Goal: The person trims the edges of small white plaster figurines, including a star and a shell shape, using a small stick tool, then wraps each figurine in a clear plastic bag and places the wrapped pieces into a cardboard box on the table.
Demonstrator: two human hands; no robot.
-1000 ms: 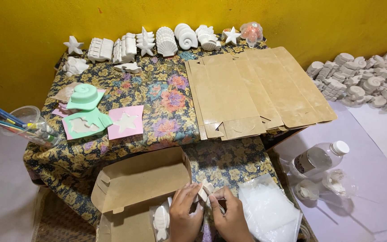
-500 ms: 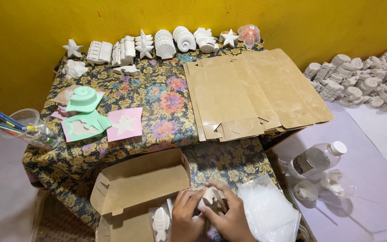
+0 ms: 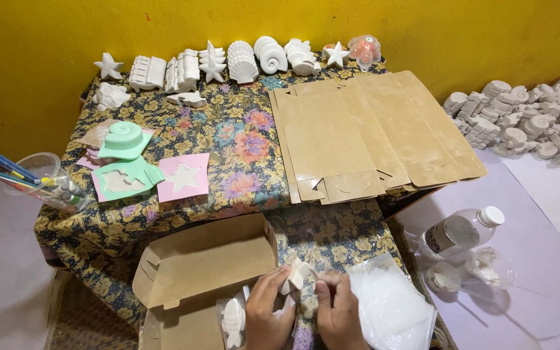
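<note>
Both hands work low in the view: the left hand (image 3: 268, 310) and right hand (image 3: 337, 311) now pinch a small white plaster figure (image 3: 297, 275) between them, lifted slightly higher than a second ago. It sits above the open cardboard box (image 3: 202, 272), where a fish-shaped plaster cast (image 3: 233, 322) lies bagged, with the clear plastic bags (image 3: 390, 304) just right.

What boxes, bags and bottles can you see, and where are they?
Open brown cardboard box: in front of the table, left of the hands.
Flat brown cardboard box blanks: stacked on the table's right side.
Clear plastic bags: bottom right.
Clear plastic bottle with white cap: lying at right.
</note>
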